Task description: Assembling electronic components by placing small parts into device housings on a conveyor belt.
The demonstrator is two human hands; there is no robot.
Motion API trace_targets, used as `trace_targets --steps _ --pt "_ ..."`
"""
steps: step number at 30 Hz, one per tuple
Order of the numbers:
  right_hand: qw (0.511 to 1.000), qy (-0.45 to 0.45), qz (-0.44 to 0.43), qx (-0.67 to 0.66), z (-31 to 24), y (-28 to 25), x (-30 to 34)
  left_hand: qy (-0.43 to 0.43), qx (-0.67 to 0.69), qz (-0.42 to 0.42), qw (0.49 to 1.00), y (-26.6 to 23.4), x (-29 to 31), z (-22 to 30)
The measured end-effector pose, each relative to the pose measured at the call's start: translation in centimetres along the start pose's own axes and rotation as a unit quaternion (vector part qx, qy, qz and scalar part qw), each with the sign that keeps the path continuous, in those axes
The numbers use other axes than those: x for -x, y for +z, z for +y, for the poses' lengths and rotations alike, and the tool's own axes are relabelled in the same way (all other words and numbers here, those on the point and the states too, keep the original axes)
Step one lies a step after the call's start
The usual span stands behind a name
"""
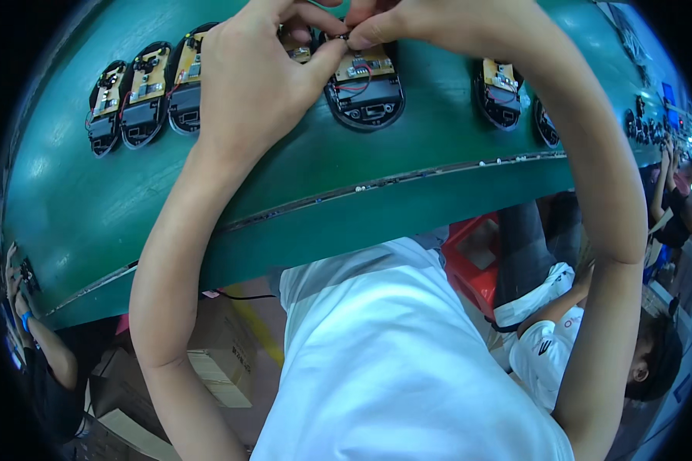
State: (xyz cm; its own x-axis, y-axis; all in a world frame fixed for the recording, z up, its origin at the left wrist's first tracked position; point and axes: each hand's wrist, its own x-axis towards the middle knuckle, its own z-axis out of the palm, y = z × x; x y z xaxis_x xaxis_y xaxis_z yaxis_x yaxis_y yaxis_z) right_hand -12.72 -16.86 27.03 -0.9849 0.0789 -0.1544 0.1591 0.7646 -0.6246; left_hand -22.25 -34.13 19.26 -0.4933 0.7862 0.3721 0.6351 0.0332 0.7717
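Note:
In front of me on the bench lies an opened black oval housing (369, 113), like the lower half of a computer mouse. A tan circuit board (373, 65) with a red wire sits in it. My left hand (257, 73) reaches over the housing's far end, thumb and fingertips closed in a pinch. There it meets my right hand (400, 27), also pinched, with its thumb at the board's far edge. Whatever small part is between the fingertips is too hidden to tell. Beside my left hand stands another such housing (183, 107), partly covered by it.
More opened housings (144, 107) line the green bench (284, 180) at left; others (500, 100) lie at right under my forearm. A raised strip (392, 182) runs along the bench's near edge. Co-workers (546, 346) sit at both sides. Cardboard boxes (219, 346) stand below.

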Motion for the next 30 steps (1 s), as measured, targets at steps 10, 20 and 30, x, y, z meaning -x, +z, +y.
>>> trace_targets --steps 10,20,30 --pt "0.946 -0.047 0.312 0.070 6.6 -0.3 5.6 0.153 -0.203 0.013 0.967 -4.6 0.3 1.2" --pt "0.932 0.028 0.262 0.250 7.0 1.0 4.3 0.098 -0.265 -0.064 0.957 -6.1 1.2 -1.7" --pt "0.950 -0.003 0.276 0.144 4.0 1.0 4.0 0.126 -0.204 -0.005 0.971 -6.7 0.5 -2.5"
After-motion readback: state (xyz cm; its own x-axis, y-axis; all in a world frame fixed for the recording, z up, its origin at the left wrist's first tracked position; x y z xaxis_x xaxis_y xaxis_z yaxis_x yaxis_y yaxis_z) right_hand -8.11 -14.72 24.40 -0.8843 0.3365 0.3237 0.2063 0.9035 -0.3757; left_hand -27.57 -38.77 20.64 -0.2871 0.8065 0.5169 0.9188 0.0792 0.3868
